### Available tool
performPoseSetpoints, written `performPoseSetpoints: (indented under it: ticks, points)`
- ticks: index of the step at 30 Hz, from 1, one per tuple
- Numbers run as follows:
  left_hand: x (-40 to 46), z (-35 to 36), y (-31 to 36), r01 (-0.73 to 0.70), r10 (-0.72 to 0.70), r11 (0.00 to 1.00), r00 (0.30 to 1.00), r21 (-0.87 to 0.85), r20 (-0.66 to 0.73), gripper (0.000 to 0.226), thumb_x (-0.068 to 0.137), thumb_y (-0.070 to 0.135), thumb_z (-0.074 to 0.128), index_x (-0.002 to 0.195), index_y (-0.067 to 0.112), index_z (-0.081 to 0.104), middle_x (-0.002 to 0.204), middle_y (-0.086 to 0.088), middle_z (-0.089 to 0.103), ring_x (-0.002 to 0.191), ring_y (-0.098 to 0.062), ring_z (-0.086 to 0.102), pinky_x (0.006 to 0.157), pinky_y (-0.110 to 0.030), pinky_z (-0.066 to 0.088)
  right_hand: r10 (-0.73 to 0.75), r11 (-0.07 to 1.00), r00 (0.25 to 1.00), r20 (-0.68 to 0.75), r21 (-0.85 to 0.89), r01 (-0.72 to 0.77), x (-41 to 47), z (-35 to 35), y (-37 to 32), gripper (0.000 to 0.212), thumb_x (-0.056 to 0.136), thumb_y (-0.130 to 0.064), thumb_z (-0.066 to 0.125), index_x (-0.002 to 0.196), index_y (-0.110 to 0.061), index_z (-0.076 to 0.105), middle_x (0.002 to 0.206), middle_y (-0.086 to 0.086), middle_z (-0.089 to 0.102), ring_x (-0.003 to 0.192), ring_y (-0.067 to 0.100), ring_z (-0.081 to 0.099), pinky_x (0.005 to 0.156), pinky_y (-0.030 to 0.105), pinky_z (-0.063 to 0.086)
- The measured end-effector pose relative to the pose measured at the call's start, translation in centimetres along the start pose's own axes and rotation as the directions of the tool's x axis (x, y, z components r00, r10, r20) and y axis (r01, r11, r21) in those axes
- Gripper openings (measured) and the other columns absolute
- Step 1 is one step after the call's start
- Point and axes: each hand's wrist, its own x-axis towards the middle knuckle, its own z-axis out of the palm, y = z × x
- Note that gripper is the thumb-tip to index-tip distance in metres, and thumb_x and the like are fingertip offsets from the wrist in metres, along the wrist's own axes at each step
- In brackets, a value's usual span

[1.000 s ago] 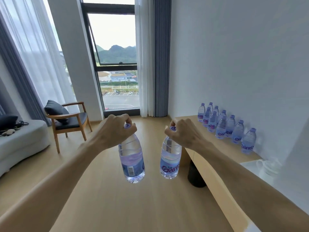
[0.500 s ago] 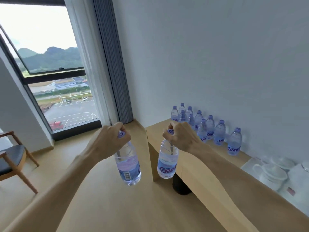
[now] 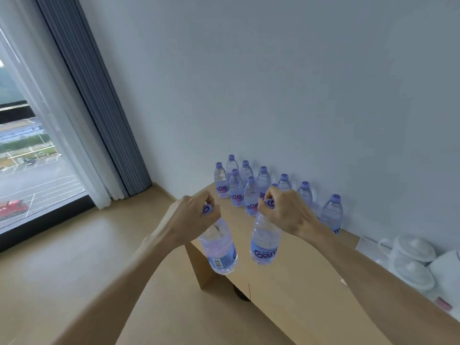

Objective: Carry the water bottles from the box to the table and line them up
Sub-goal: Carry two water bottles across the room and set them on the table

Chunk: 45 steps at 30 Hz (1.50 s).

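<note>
You carry two water bottles, one in each hand, both hanging by the neck. Your left hand has its fingers curled round the purple cap and neck of the left bottle, which tilts a little, its barcode facing you. It hangs in the air at the table's near end, its base just over the corner edge. Your right hand pinches the cap of the right bottle the same way, fingers bent round the top; this bottle hangs over the wooden table, clear of the surface, its blue label with white lettering turned toward you. The two bottles are just beside each other but do not touch.

Beyond your hands, the bottles already set down stand upright on the far end of the table in two rows running along the white wall. One more of them stands nearest to you on the right, partly behind your right wrist.

Further right on the table sits a white tray with white lidded cups. To the left, a grey curtain and a sheer white curtain hang beside a tall window, with a car park visible outside. The floor is pale wood.
</note>
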Motion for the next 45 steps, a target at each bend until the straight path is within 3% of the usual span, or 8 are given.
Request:
performPoseSetpoints:
  ticks: [8,12,18,25,28,31,40,45]
  points:
    - [9.4,8.6,1.5,-0.182,0.214,0.968,0.958,-0.170,0.190,0.025,0.092,0.035,0.057,0.072,0.028,0.044,0.055,0.002,0.049,0.047,-0.012,0.036,0.045,-0.021,0.032,0.236,0.967,0.966,-0.105,-0.078,-0.244,1.8,-1.1,7.5,0.029,0.095,-0.033,0.055,0.074,-0.015,0.045,0.052,-0.006,0.044,0.050,0.014,0.042,0.050,0.029,0.031]
    - [13.5,12.6,2.7,-0.290,0.324,0.942,0.919,-0.170,0.226,0.024,0.093,0.036,0.056,0.079,0.019,0.048,0.055,0.000,0.048,0.048,-0.015,0.035,0.047,-0.024,0.030,0.356,0.922,0.923,-0.148,-0.105,-0.373,2.1,-1.6,10.5,0.028,0.094,-0.032,0.056,0.076,-0.011,0.048,0.055,0.000,0.051,0.051,0.018,0.044,0.056,0.037,0.041]
    - [19.1,18.2,4.2,-0.511,0.524,0.851,0.806,-0.123,0.275,0.022,0.095,0.038,0.052,0.089,0.017,0.054,0.062,0.000,0.058,0.057,-0.023,0.055,0.054,-0.033,0.041,0.485,0.834,0.836,-0.255,-0.153,-0.530,2.6,-1.3,13.9,0.027,0.095,-0.032,0.058,0.081,-0.010,0.049,0.061,0.005,0.056,0.060,0.031,0.053,0.060,0.040,0.045]
    - [23.5,23.8,4.7,-0.670,0.675,0.731,0.680,-0.133,0.286,0.024,0.095,0.038,0.049,0.093,0.015,0.056,0.059,-0.001,0.054,0.051,-0.018,0.043,0.047,-0.029,0.029,0.622,0.708,0.708,-0.335,-0.144,-0.691,2.4,0.5,15.8,0.027,0.096,-0.034,0.056,0.087,-0.009,0.052,0.061,0.002,0.052,0.059,0.026,0.046,0.059,0.035,0.036]
    - [24.5,25.6,4.7,-0.701,0.697,0.703,0.644,-0.123,0.315,0.022,0.095,0.040,0.049,0.092,0.018,0.051,0.056,0.005,0.045,0.051,-0.018,0.044,0.044,-0.027,0.022,0.656,0.670,0.667,-0.354,-0.133,-0.730,2.2,1.2,16.2,0.028,0.097,-0.035,0.055,0.087,-0.009,0.051,0.062,0.001,0.054,0.060,0.026,0.050,0.057,0.032,0.032]
    - [24.9,27.1,4.8,-0.739,0.705,0.671,0.608,-0.064,0.364,0.021,0.096,0.042,0.046,0.090,0.022,0.042,0.052,0.006,0.034,0.051,-0.020,0.043,0.043,-0.028,0.016,0.686,0.648,0.656,-0.315,-0.144,-0.748,2.2,1.7,16.6,0.028,0.097,-0.036,0.054,0.091,-0.008,0.054,0.066,0.002,0.056,0.066,0.029,0.057,0.059,0.038,0.042]
    - [25.3,29.4,5.2,-0.745,0.679,0.664,0.571,-0.055,0.462,0.024,0.098,0.042,0.042,0.099,0.019,0.048,0.068,0.002,0.047,0.061,-0.023,0.049,0.053,-0.030,0.031,0.725,0.614,0.635,-0.268,-0.165,-0.772,2.0,3.2,17.7,0.027,0.098,-0.036,0.053,0.096,-0.008,0.053,0.079,0.011,0.066,0.075,0.031,0.061,0.067,0.041,0.045]
    - [25.4,29.9,5.4,-0.758,0.691,0.648,0.543,-0.076,0.477,0.026,0.099,0.044,0.041,0.102,0.019,0.048,0.084,-0.002,0.065,0.069,-0.026,0.059,0.056,-0.030,0.034,0.718,0.622,0.653,-0.241,-0.200,-0.757,2.2,4.1,18.7,0.030,0.097,-0.039,0.054,0.102,-0.010,0.053,0.085,0.008,0.069,0.080,0.029,0.063,0.066,0.037,0.044]
